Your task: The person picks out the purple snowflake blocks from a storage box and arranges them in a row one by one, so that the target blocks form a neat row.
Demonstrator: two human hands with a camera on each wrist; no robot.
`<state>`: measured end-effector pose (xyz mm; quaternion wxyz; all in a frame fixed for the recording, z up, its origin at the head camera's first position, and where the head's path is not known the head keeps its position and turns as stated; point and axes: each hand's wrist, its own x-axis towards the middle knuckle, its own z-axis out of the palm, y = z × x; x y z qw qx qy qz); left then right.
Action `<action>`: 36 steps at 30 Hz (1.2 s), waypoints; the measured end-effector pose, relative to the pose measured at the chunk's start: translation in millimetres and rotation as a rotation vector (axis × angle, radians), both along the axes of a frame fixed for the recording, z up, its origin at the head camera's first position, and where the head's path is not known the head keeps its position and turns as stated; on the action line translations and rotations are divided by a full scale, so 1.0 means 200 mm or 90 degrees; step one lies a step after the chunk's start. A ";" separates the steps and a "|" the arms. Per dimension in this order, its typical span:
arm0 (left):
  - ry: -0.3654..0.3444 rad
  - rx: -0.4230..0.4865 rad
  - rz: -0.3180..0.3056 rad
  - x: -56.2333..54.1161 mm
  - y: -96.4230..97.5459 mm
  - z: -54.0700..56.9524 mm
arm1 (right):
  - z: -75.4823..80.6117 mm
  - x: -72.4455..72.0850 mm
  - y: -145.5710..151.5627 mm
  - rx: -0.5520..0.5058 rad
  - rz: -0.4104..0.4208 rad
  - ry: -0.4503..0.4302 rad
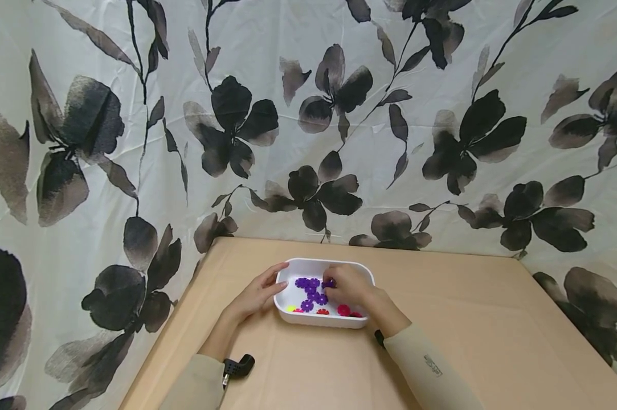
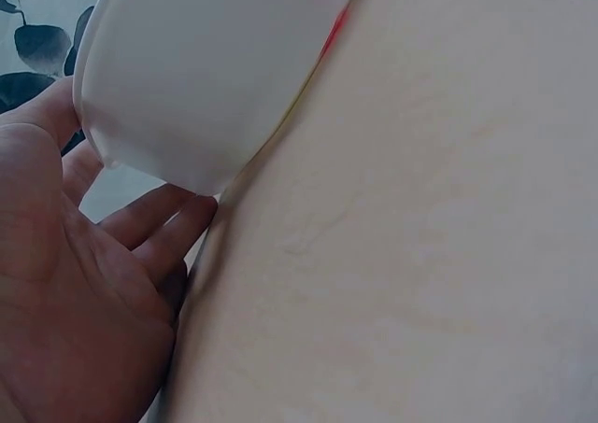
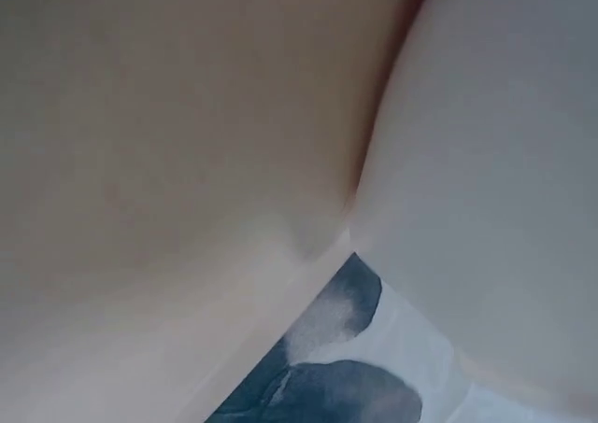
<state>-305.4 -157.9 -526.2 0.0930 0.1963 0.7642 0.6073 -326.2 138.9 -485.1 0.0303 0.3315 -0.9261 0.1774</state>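
A white plastic tray (image 1: 321, 322) sits on the table with small flower-shaped discs in it. The purple discs (image 1: 308, 293) lie clustered in its middle. Along the near side lie red discs (image 1: 343, 310), with a yellow disc (image 1: 290, 308) in the near left corner. My left hand (image 1: 257, 291) grips the tray's left end, thumb and fingers at the rim; in the left wrist view, fingertips (image 2: 201, 213) touch the tray's outer wall (image 2: 206, 87) low down. Reaching inside from the right, my right hand (image 1: 350, 285) pinches a purple disc (image 1: 331, 283), partly hidden by the fingers.
The tan table (image 1: 441, 319) reaches out around the tray. Behind it hangs a white cloth (image 1: 298, 148) with dark printed flowers. In the right wrist view, only the tray's wall (image 3: 495, 180), the tabletop (image 3: 168, 162) and some cloth show.
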 end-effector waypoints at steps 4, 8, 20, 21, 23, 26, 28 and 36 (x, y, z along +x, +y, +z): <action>-0.004 -0.006 -0.003 0.00 0.00 0.00 | 0.07 0.04 0.06 -0.109 -0.041 0.004; -0.004 -0.012 0.001 0.00 0.00 0.01 | 0.12 0.09 0.17 -0.218 -0.079 0.031; 0.015 -0.004 -0.019 -0.01 -0.01 0.01 | 0.13 0.12 0.53 -0.360 -0.237 0.040; 0.015 -0.001 -0.020 -0.01 -0.01 0.01 | 0.11 0.12 0.55 -0.351 -0.249 0.022; 0.011 0.000 -0.019 0.00 -0.01 0.01 | 0.07 0.12 0.59 -0.320 -0.272 -0.012; 0.001 0.001 -0.020 0.00 -0.01 0.00 | 0.01 0.11 0.62 -0.278 -0.294 -0.055; -0.003 -0.001 -0.018 0.00 0.00 0.00 | -0.02 0.12 0.62 -0.264 -0.298 -0.080; -0.005 -0.003 -0.006 0.00 0.00 0.01 | -0.09 0.10 0.61 -0.223 -0.228 -0.160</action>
